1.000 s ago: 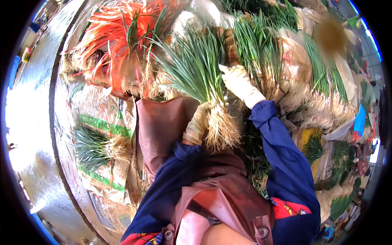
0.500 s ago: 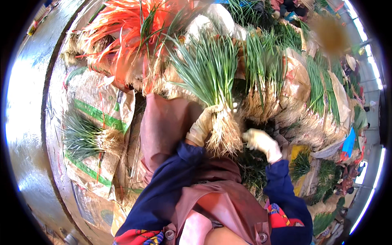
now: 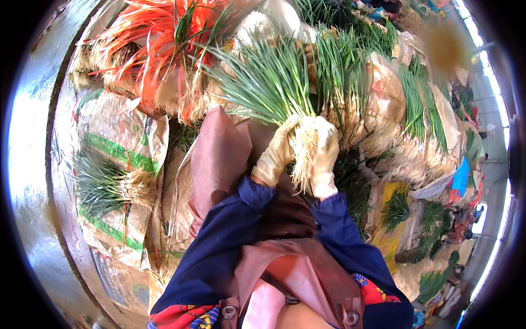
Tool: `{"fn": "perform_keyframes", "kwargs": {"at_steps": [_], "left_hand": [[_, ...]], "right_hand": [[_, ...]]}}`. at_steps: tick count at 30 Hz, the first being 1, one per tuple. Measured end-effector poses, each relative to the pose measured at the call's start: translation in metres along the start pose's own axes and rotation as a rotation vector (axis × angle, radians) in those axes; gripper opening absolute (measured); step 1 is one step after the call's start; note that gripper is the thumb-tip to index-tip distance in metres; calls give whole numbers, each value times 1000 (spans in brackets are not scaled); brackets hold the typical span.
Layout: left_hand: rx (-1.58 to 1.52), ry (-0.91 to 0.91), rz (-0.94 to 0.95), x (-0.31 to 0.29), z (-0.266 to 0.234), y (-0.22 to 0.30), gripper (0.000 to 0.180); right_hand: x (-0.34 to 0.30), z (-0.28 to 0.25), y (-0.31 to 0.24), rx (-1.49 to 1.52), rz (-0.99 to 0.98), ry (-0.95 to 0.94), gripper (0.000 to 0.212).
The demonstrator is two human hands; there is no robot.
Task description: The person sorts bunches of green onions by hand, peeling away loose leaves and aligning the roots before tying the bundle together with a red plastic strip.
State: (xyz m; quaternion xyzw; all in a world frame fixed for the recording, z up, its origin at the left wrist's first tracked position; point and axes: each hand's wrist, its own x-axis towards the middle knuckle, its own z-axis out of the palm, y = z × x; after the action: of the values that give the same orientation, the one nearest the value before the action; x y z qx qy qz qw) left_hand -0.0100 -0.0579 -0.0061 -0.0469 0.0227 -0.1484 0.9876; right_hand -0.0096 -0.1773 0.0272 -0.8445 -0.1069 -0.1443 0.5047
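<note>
A bunch of green garlic is held up over my lap, its long leaves fanned toward the far left. Its pale roots hang down between my hands. In a cream glove, my left hand is closed round the white stems from the left side. My right hand, gloved the same way, wraps the stems and roots from the right, its fingertips partly hidden. Beneath the bunch lies the brown apron over my knees.
On the left, a smaller bunch lies on a woven sack with green stripes. Orange plastic strips spread at the far left. Several upright bunches stand ahead to the right, beside brown sacking. A wet floor runs along the left.
My right hand has moved up and left from beside the roots and now grips the bunch. The bunch has risen slightly and tilts more to the left. The whole view has shifted a little.
</note>
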Motion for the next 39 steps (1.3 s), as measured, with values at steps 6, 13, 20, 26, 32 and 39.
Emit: {"fn": "perform_keyframes", "kwargs": {"at_steps": [6,13,20,26,32,39], "left_hand": [[-133,-13,-3,-1,15,-3,33],[-272,1,-105,2,4,-5,34],[-181,2,11,-6,40,1,35],[-368,60,-189,-25,66,-17,35],[-18,146,-72,-14,46,-30,22],[524,-6,-198,-19,60,-33,19]], "right_hand": [[13,8,-46,-26,-278,150,33],[11,9,13,125,55,57,31],[12,-16,-71,706,464,372,28],[-8,12,1,1109,444,258,30],[-50,-10,34,392,241,15,30],[-131,-118,202,-545,-158,-94,21]]}}
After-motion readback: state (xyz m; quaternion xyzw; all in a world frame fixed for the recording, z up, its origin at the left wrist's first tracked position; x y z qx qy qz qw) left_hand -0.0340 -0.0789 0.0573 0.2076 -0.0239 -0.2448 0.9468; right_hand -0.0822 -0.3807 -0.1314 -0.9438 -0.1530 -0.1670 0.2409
